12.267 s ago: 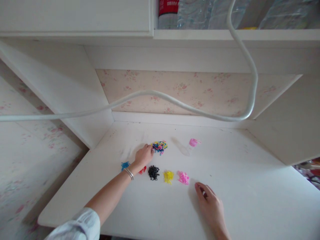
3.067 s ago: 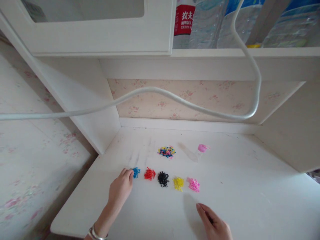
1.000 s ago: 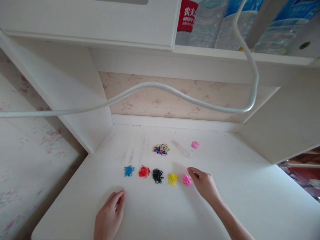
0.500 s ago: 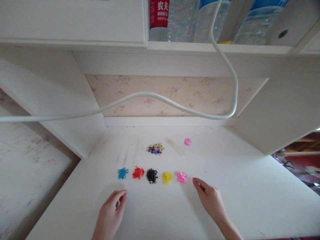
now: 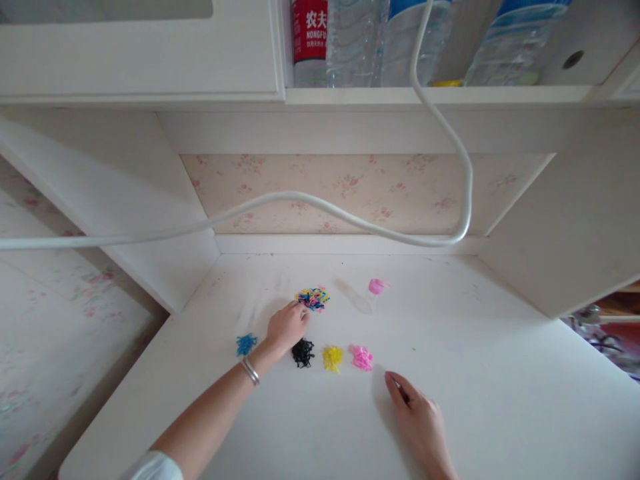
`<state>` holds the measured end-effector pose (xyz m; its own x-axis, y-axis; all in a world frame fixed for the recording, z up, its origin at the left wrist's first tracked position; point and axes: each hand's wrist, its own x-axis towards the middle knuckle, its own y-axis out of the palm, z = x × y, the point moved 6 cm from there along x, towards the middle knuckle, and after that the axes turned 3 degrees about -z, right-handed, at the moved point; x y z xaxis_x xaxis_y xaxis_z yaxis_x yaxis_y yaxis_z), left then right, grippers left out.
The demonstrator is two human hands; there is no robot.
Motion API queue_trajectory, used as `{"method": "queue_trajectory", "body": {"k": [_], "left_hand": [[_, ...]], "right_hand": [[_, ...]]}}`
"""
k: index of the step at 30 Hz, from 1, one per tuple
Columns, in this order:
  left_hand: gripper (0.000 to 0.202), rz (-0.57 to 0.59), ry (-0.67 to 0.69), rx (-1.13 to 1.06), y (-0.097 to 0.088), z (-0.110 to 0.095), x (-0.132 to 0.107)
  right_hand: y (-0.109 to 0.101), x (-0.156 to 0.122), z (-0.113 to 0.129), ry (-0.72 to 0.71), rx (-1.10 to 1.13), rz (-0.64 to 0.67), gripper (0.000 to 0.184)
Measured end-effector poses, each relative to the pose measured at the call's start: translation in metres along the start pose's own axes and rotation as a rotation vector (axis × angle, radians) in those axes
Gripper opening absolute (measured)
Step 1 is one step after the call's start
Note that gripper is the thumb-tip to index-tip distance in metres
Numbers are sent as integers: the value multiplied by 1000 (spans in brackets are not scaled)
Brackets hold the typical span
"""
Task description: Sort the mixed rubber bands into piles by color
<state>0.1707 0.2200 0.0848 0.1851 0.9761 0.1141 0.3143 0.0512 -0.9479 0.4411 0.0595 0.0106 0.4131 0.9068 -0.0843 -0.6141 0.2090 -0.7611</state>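
My left hand [image 5: 289,327] reaches over the table to the near edge of a mixed-colour pile of small rubber bands [image 5: 313,298]. Its fingers are bent together at the pile, and anything between them is hidden. Under that arm, the red bands are covered from sight. A blue heap [image 5: 246,344] lies left of the wrist, a black heap [image 5: 303,353] just below the hand. Farther right are a yellow heap [image 5: 333,358] and a pink heap [image 5: 361,357]. My right hand [image 5: 416,410] rests to the lower right of the pink heap, thumb and fingertips together, with nothing visible in them.
A small clear bag with a pink end [image 5: 376,287] lies toward the back of the white table [image 5: 480,373]. A white cable [image 5: 300,196] crosses in front of the view. Plastic bottles [image 5: 353,43] stand on the shelf above. Side panels flank the table.
My left hand has moved forward and right, from in front of the blue heap to the mixed pile, and its arm now covers the red heap. My right hand has shifted only slightly.
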Motion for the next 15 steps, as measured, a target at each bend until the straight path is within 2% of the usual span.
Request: {"method": "queue_trajectory", "body": {"k": [6, 15], "left_hand": [[30, 1, -31, 52, 15, -5, 29], [31, -8, -18, 55, 21, -6, 33]], "right_hand": [[-2, -1, 4, -25, -58, -4, 46], [-1, -1, 5, -18, -60, 8, 43]]}}
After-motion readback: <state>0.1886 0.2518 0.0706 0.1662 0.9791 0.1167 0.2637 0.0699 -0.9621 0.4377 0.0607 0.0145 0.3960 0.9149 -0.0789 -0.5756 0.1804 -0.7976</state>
